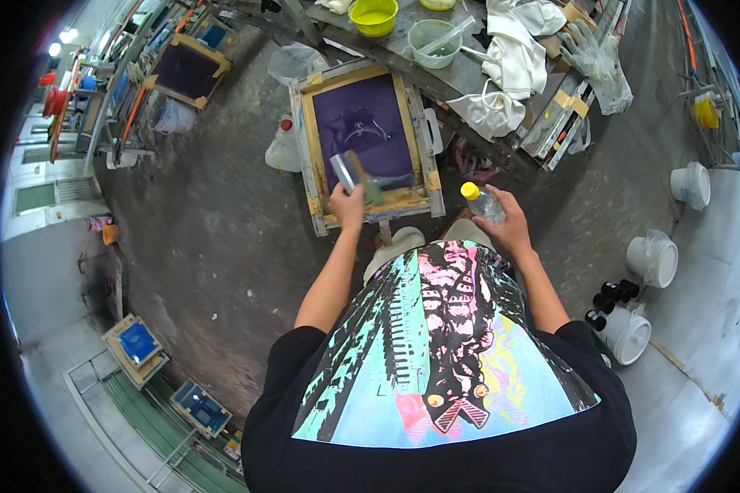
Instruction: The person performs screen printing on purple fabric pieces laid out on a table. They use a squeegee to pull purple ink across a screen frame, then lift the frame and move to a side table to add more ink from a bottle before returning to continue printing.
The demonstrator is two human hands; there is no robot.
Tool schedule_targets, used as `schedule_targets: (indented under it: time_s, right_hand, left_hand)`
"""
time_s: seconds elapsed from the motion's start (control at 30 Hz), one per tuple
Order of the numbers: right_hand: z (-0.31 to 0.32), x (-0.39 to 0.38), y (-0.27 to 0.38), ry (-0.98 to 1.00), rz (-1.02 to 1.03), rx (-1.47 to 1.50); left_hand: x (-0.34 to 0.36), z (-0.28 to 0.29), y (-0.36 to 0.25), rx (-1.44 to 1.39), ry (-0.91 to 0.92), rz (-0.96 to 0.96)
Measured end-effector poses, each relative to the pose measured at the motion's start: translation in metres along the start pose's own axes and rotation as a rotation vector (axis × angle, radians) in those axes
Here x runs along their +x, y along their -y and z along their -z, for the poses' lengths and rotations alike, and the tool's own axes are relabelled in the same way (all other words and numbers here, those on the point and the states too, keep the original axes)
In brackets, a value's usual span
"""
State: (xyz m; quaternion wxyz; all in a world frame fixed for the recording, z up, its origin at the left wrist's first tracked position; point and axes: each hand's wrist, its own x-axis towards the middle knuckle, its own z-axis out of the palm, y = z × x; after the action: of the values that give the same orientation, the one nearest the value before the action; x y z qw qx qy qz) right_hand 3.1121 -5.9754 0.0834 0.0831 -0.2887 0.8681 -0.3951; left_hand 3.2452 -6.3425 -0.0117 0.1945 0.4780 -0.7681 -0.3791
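Observation:
My left hand (pixel 345 205) grips a silver-edged, see-through flat tool (pixel 347 175), blurred by motion, over the lower part of a screen frame (pixel 312 152). The frame has a wooden rim with tape and a dark purple mesh (pixel 368 107) with a pale design. My right hand (pixel 508 218) is wrapped round a clear bottle (pixel 487 209) with a yellow cap (pixel 470 191), just right of the frame's lower corner. A white jug (pixel 283 152) with a red cap stands left of the frame.
A metal bench (pixel 362 31) holds yellow (pixel 373 18) and clear tubs (pixel 434 45), white cloth (pixel 510 66) and a glove (pixel 592 66). Another screen (pixel 185 74) is at upper left, smaller ones (pixel 136 345) at lower left. White buckets (pixel 651 263) line the right wall.

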Motion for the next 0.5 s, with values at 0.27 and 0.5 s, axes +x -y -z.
schedule_targets:
  time_s: [0.27, 0.5]
  right_hand:
    - [-0.015, 0.044, 0.021, 0.236, 0.106, -0.13]
    - [-0.05, 0.091, 0.013, 0.333, 0.278, -0.525]
  left_hand:
    - [-0.024, -0.057, -0.074, -0.231, 0.19, 0.01]
    - [0.023, 0.0, -0.007, -0.07, -0.044, -0.132]
